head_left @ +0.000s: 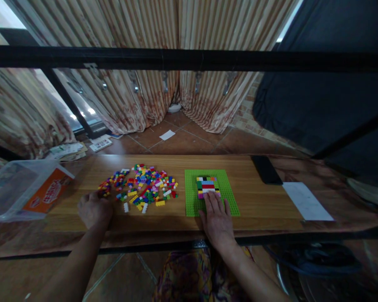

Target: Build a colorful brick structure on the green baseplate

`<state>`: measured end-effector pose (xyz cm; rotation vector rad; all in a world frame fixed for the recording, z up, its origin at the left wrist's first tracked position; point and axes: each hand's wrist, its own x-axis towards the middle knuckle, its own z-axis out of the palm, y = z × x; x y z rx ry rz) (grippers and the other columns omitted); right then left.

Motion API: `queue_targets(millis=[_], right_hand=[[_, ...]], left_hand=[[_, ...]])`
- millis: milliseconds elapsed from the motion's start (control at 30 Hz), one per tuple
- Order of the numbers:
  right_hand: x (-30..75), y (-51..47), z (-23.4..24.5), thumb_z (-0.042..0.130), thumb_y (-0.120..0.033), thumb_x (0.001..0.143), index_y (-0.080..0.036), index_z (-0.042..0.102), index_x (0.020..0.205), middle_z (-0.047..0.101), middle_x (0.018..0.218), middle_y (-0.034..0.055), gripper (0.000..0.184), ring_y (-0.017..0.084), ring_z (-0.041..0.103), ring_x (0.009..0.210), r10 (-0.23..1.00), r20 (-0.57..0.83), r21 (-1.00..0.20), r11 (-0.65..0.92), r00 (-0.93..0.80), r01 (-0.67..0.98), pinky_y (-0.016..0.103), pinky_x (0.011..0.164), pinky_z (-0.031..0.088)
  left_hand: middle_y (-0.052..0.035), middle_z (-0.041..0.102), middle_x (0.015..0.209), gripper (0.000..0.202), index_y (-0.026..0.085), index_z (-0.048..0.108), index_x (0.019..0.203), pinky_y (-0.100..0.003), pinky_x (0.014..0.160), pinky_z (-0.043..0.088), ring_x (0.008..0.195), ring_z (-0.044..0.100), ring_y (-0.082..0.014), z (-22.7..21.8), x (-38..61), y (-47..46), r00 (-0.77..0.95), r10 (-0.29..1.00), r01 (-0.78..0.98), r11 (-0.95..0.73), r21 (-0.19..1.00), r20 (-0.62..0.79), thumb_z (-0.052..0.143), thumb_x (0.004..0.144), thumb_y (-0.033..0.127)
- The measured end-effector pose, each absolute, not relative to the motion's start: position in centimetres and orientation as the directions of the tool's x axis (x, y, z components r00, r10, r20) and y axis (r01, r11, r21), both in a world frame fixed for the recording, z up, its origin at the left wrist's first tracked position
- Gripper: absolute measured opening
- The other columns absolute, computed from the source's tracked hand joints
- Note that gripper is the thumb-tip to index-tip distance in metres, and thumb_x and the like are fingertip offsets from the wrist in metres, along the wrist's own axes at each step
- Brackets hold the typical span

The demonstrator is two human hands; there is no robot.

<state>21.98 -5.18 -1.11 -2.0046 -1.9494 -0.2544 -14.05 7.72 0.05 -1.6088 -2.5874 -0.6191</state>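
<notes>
A green baseplate [229, 201] lies on the wooden table [258, 201], with a small block of stacked coloured bricks [208, 186] built on it. My right hand [217, 218] lies flat on the baseplate's near part, fingers stretched out and fingertips touching the build's near edge. A loose pile of small coloured bricks [141, 184] is spread to the left of the plate. My left hand [93, 208] rests at the pile's near left edge, fingers curled down; whether it holds a brick is hidden.
A clear plastic bin [15, 193] with an orange label sits at the table's left end. A black phone [266, 169] and a white sheet of paper [307, 201] lie to the right. A black bar [189, 58] crosses above. Curtains hang behind.
</notes>
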Motion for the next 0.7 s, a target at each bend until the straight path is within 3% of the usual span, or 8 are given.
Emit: queue_targets(millis=[233, 533, 700], right_hand=[[22.5, -5.2, -1.6, 0.042, -0.033, 0.097, -0.009, 0.044, 0.142, 0.046, 0.147, 0.0169, 0.051, 0.032, 0.036, 0.139, 0.931, 0.364, -0.114, 0.035, 0.009, 0.993, 0.052, 0.112, 0.025], [22.2, -4.6, -0.5, 0.044, -0.034, 0.094, -0.015, 0.054, 0.132, 0.059, 0.132, 0.016, 0.043, 0.032, 0.049, 0.125, 0.882, 0.468, -0.267, 0.077, 0.06, 0.961, 0.055, 0.105, 0.033], [18.2, -3.1, 1.1, 0.045, -0.03, 0.094, -0.017, 0.06, 0.124, 0.063, 0.124, 0.0136, 0.036, 0.029, 0.053, 0.117, 0.884, 0.466, -0.356, 0.229, -0.04, 0.906, 0.05, 0.103, 0.037]], left_hand=[[-0.0207, 0.06, 0.116, 0.041, 0.007, 0.065, 0.116, -0.045, 0.096, 0.041, 0.113, 0.051, -0.0331, -0.6, -14.2, 7.9, -0.471, 0.849, 0.867, 0.397, 0.3, 0.239, 0.044, 0.083, 0.016], [-0.0195, 0.059, 0.115, 0.039, 0.009, 0.066, 0.116, -0.042, 0.092, 0.042, 0.108, 0.051, -0.0309, -0.1, -13.6, 7.3, -0.482, 0.838, 0.859, 0.396, 0.325, 0.254, 0.044, 0.084, 0.016], [-0.0185, 0.06, 0.115, 0.039, 0.009, 0.065, 0.117, -0.041, 0.092, 0.041, 0.11, 0.051, -0.0305, 0.1, -13.3, 7.1, -0.494, 0.834, 0.85, 0.405, 0.336, 0.244, 0.045, 0.085, 0.014]])
